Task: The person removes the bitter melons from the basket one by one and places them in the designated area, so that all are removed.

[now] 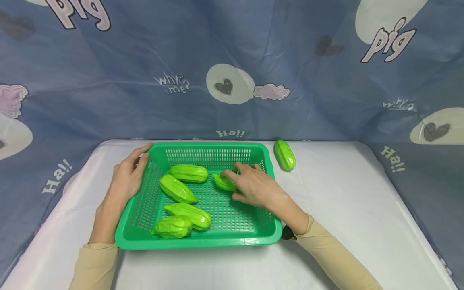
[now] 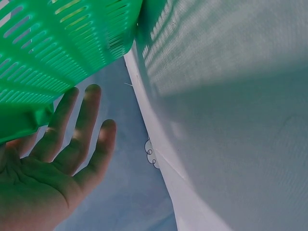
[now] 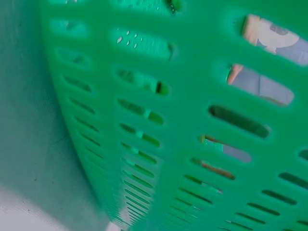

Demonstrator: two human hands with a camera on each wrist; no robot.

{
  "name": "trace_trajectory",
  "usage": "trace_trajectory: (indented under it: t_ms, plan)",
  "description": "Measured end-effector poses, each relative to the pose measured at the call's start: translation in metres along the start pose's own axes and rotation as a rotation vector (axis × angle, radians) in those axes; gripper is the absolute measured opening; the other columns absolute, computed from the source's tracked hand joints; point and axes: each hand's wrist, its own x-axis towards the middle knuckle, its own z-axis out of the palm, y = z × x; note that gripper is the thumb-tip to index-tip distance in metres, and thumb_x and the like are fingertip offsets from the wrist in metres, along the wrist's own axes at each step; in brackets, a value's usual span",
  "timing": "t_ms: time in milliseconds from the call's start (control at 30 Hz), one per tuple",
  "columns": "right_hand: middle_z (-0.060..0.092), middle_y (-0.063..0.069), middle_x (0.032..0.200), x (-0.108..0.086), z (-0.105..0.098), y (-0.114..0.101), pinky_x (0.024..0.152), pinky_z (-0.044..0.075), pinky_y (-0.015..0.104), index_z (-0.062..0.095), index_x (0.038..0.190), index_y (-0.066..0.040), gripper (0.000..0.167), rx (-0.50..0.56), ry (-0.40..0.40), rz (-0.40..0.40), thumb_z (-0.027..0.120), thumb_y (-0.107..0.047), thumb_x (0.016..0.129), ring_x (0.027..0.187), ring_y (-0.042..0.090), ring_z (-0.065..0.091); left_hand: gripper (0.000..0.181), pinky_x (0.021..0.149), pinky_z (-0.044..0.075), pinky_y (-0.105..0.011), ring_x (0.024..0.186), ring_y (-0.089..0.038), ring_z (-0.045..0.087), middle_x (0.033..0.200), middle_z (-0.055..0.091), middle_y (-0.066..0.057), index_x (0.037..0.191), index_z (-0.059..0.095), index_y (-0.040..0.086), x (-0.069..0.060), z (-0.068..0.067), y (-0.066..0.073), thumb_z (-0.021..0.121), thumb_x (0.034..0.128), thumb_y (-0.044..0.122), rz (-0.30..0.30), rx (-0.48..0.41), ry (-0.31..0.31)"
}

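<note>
A green perforated plastic basket (image 1: 199, 243) stands on the table with several glossy, ridged bitter melons inside. Two of them, one bitter melon (image 1: 188, 173) and another bitter melon (image 1: 177, 189), lie at the back left; a bitter melon (image 1: 193, 217) and one more bitter melon (image 1: 172, 226) touch at the front left. My right hand (image 1: 255, 185) reaches over the right rim, its fingers curled on a bitter melon (image 1: 224, 182) they partly hide. My left hand (image 1: 128, 177) rests against the basket's left side, and in the left wrist view its fingers (image 2: 86, 125) stretch out below the rim.
Another bitter melon (image 1: 284, 155) lies on the white cloth (image 1: 344, 193) outside the basket, at the back right. Behind the table hangs a blue printed curtain (image 1: 308, 112). The basket's slotted wall (image 3: 183, 120) fills most of the right wrist view.
</note>
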Motion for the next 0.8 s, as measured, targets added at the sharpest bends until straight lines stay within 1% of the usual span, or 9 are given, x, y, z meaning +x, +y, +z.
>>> trace_trajectory:
  t_ms: [67, 133, 167, 300, 367, 400, 533, 633, 800]
  plan:
    - [0.067, 0.008, 0.127, 0.0001, -0.0004, 0.0003, 0.083, 0.055, 0.040, 0.058, 0.147, -0.026, 0.058, 0.004, 0.004, -0.001, 0.080, -0.027, 0.093, 0.081, 0.014, 0.062, 0.056, 0.106, 0.049, -0.075, 0.133, -0.059, 0.060, 0.153, 0.057, -0.035, 0.169, 0.039, 0.027, 0.0005, -0.0002, 0.0007, 0.030, 0.1185, 0.048, -0.001, -0.002, -0.003]
    - [0.065, 0.008, 0.130, 0.0003, -0.0005, 0.0006, 0.080, 0.054, 0.039, 0.057, 0.149, -0.026, 0.059, 0.004, 0.008, -0.007, 0.080, -0.026, 0.094, 0.084, 0.016, 0.062, 0.056, 0.107, 0.049, -0.076, 0.134, -0.059, 0.059, 0.155, 0.055, -0.035, 0.169, 0.039, 0.027, 0.0005, -0.0008, 0.0013, 0.030, 0.1185, 0.048, 0.001, -0.002, -0.005]
    - [0.065, 0.008, 0.132, 0.0003, -0.0005, 0.0008, 0.082, 0.055, 0.039, 0.057, 0.150, -0.026, 0.060, 0.002, 0.012, -0.007, 0.080, -0.026, 0.095, 0.088, 0.017, 0.063, 0.056, 0.107, 0.048, -0.076, 0.135, -0.059, 0.059, 0.156, 0.054, -0.035, 0.169, 0.039, 0.027, 0.0004, -0.0010, 0.0014, 0.030, 0.1185, 0.049, 0.002, -0.001, -0.006]
    - [0.064, 0.010, 0.141, 0.0002, -0.0003, 0.0012, 0.098, 0.060, 0.049, 0.053, 0.158, -0.023, 0.067, 0.020, 0.054, -0.003, 0.079, -0.025, 0.096, 0.116, 0.028, 0.065, 0.056, 0.107, 0.048, -0.076, 0.135, -0.059, 0.059, 0.159, 0.052, -0.033, 0.169, 0.039, 0.027, 0.0004, -0.0010, 0.0005, 0.030, 0.1184, 0.049, -0.001, 0.000, -0.008]
    - [0.065, 0.011, 0.143, -0.0002, -0.0004, 0.0013, 0.102, 0.059, 0.053, 0.051, 0.160, -0.023, 0.069, 0.026, 0.076, -0.001, 0.079, -0.025, 0.097, 0.123, 0.031, 0.064, 0.056, 0.107, 0.049, -0.076, 0.135, -0.059, 0.059, 0.158, 0.053, -0.033, 0.169, 0.039, 0.027, 0.0005, -0.0004, 0.0002, 0.029, 0.1184, 0.049, -0.004, -0.001, -0.009]
    - [0.066, 0.012, 0.143, -0.0002, -0.0003, 0.0015, 0.103, 0.059, 0.054, 0.051, 0.160, -0.023, 0.069, 0.025, 0.087, -0.005, 0.079, -0.025, 0.097, 0.124, 0.032, 0.064, 0.056, 0.106, 0.049, -0.076, 0.135, -0.059, 0.059, 0.157, 0.054, -0.034, 0.169, 0.039, 0.027, 0.0006, -0.0001, 0.0001, 0.029, 0.1184, 0.049, -0.006, -0.002, -0.009]
    - [0.068, 0.009, 0.141, -0.0007, 0.0010, 0.0015, 0.098, 0.059, 0.051, 0.054, 0.158, -0.026, 0.065, 0.004, 0.104, -0.024, 0.078, -0.025, 0.098, 0.121, 0.031, 0.064, 0.056, 0.107, 0.049, -0.076, 0.135, -0.059, 0.059, 0.157, 0.054, -0.034, 0.169, 0.039, 0.027, 0.0003, 0.0007, -0.0008, 0.029, 0.1185, 0.048, -0.008, -0.001, -0.005]
    - [0.068, 0.009, 0.139, -0.0016, 0.0014, 0.0012, 0.094, 0.059, 0.050, 0.055, 0.156, -0.025, 0.064, -0.007, 0.113, -0.033, 0.079, -0.026, 0.097, 0.119, 0.031, 0.065, 0.055, 0.107, 0.049, -0.075, 0.135, -0.058, 0.059, 0.157, 0.054, -0.034, 0.169, 0.040, 0.027, 0.0008, 0.0013, -0.0017, 0.030, 0.1186, 0.048, -0.007, -0.001, -0.001]
    - [0.068, 0.008, 0.140, -0.0023, 0.0006, 0.0007, 0.095, 0.058, 0.050, 0.055, 0.157, -0.025, 0.065, -0.009, 0.111, -0.031, 0.081, -0.027, 0.097, 0.120, 0.031, 0.065, 0.056, 0.106, 0.049, -0.075, 0.134, -0.059, 0.059, 0.155, 0.055, -0.035, 0.169, 0.039, 0.027, 0.0014, 0.0008, -0.0010, 0.030, 0.1186, 0.048, 0.000, -0.001, -0.003]
